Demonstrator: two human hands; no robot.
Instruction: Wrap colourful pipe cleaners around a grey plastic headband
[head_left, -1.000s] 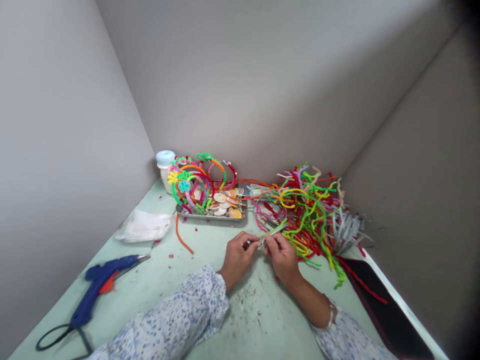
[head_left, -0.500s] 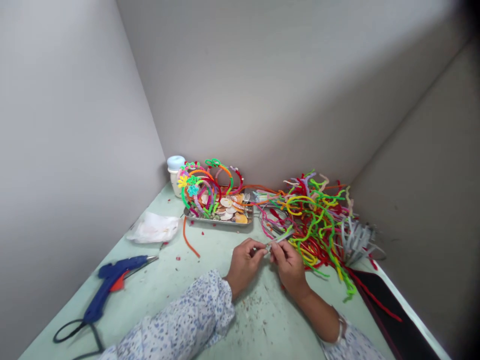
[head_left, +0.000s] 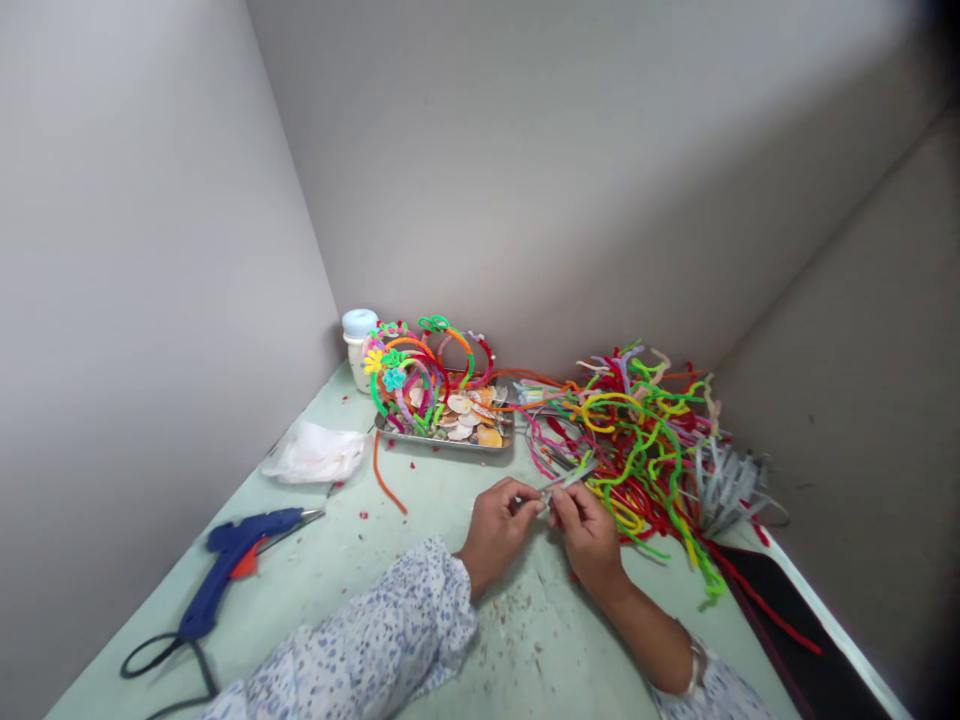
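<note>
My left hand (head_left: 499, 528) and my right hand (head_left: 589, 532) meet over the pale green table (head_left: 420, 560), both pinching a thin grey-and-green pipe cleaner piece (head_left: 564, 480) between their fingertips. The piece slants up to the right toward a big tangled pile of coloured pipe cleaners (head_left: 637, 430). Both wrists rest near the table, in blue-flowered white sleeves.
A metal tray (head_left: 442, 438) holds shells and pipe-cleaner headbands; a small white jar (head_left: 357, 335) stands behind it. A blue glue gun (head_left: 229, 560) with a black cord lies at the left, near a crumpled tissue (head_left: 315, 455) and an orange pipe cleaner (head_left: 386, 478). A dark tablet (head_left: 787, 630) lies at right.
The view has shifted, so everything sits a little lower and to the right in frame. My hands keep their pinch on the piece, working it with small finger movements.
</note>
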